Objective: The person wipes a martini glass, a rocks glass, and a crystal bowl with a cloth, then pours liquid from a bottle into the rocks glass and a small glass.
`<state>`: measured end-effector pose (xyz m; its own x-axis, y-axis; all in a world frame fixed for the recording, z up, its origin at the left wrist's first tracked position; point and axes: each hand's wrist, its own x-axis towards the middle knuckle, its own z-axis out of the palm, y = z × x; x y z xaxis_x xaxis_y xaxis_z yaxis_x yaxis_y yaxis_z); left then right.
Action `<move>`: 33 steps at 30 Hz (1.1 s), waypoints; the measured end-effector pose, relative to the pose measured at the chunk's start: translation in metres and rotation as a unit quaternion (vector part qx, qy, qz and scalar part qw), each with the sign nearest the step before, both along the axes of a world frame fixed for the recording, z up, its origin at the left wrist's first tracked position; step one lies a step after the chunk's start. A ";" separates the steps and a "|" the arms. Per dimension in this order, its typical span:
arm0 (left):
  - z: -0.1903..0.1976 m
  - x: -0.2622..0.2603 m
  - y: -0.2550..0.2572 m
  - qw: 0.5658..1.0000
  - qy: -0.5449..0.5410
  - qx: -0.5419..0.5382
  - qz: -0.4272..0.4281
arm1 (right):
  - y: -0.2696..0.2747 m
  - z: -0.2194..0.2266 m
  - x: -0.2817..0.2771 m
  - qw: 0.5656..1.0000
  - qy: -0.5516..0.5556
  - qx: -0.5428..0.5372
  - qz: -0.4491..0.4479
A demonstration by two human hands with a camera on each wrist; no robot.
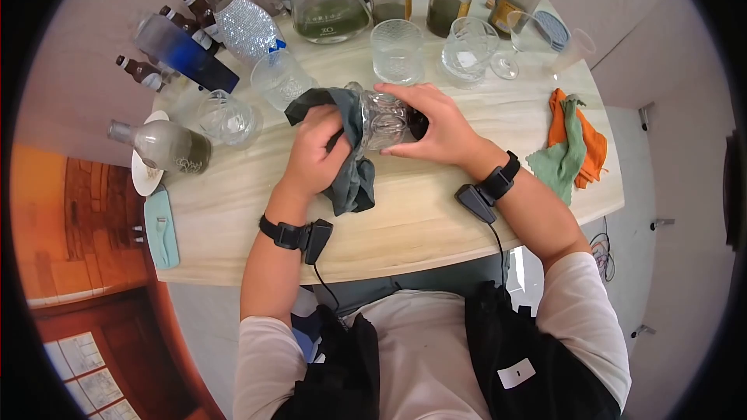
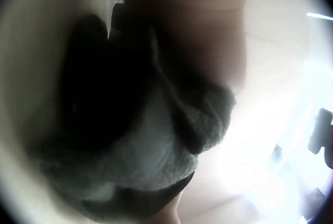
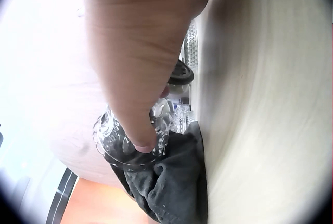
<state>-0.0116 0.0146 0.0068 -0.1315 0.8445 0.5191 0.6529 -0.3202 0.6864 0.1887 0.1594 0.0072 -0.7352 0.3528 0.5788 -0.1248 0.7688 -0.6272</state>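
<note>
My right hand [image 1: 443,126] grips a clear glass with a moulded pattern [image 1: 383,120], tipped on its side above the table. Its thumb lies along the glass wall in the right wrist view, where the glass [image 3: 136,159] shows a wide scalloped rim. A dark grey cloth [image 1: 356,187] is bunched in my left hand [image 1: 315,148] and pressed against the left end of the glass. Part of the cloth [image 3: 174,177] hangs down close to the tabletop. Folds of the cloth cover some of the left fingers, and the left wrist view is dark and blurred.
Beyond the hands stand several empty glasses, such as a tumbler [image 1: 397,50], a decanter [image 1: 331,15] and several bottles. On the left are a round bottle [image 1: 175,148], a white plate [image 1: 146,179] and a teal cloth [image 1: 161,229]. Orange [image 1: 595,152] and green cloths [image 1: 572,148] lie right.
</note>
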 end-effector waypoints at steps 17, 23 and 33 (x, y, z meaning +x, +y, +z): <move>0.004 0.001 0.006 0.977 -0.180 0.090 0.067 | 0.001 -0.005 0.001 0.995 0.009 -0.102 -0.008; -0.009 -0.001 0.004 0.955 -0.294 -0.034 -0.004 | 0.004 -0.005 -0.001 0.993 0.036 -0.113 -0.016; 0.007 0.014 -0.007 0.948 -0.268 -0.162 -0.057 | 0.004 -0.002 0.001 1.000 -0.003 0.012 0.020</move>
